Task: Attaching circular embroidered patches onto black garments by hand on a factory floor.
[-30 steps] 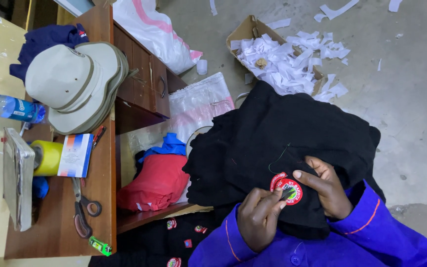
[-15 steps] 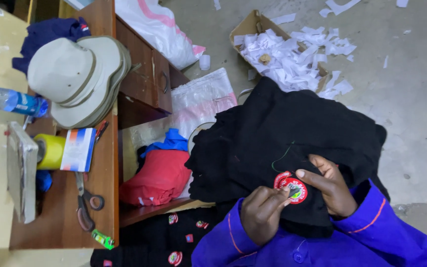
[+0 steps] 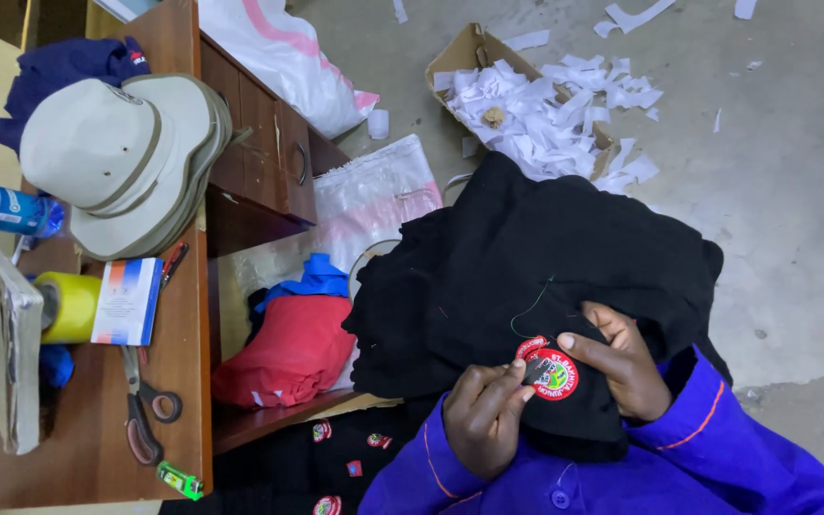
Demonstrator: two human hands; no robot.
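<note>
A black garment (image 3: 526,257) lies bunched on my lap. A round red, green and black badge (image 3: 553,374) sits on it, with a thin green thread (image 3: 536,303) looping up from its edge. My left hand (image 3: 484,418) pinches the left edge of the badge with its fingertips; whether they hold a needle is too small to tell. My right hand (image 3: 627,362) grips the garment from the right, a finger pressing on the badge's top edge. Both sleeves are bright blue (image 3: 717,448).
A wooden desk (image 3: 183,401) at left carries stacked beige hats (image 3: 116,157), scissors (image 3: 140,410), a yellow tape roll (image 3: 73,305), a small box (image 3: 126,301) and a bottle (image 3: 2,210). Red and blue cloth (image 3: 283,348) fill its shelf. A cardboard box of paper scraps (image 3: 526,105) stands on the floor.
The view has drifted slightly. Both hands stay on the badge, the left fingertips shifting a little at its edge.
</note>
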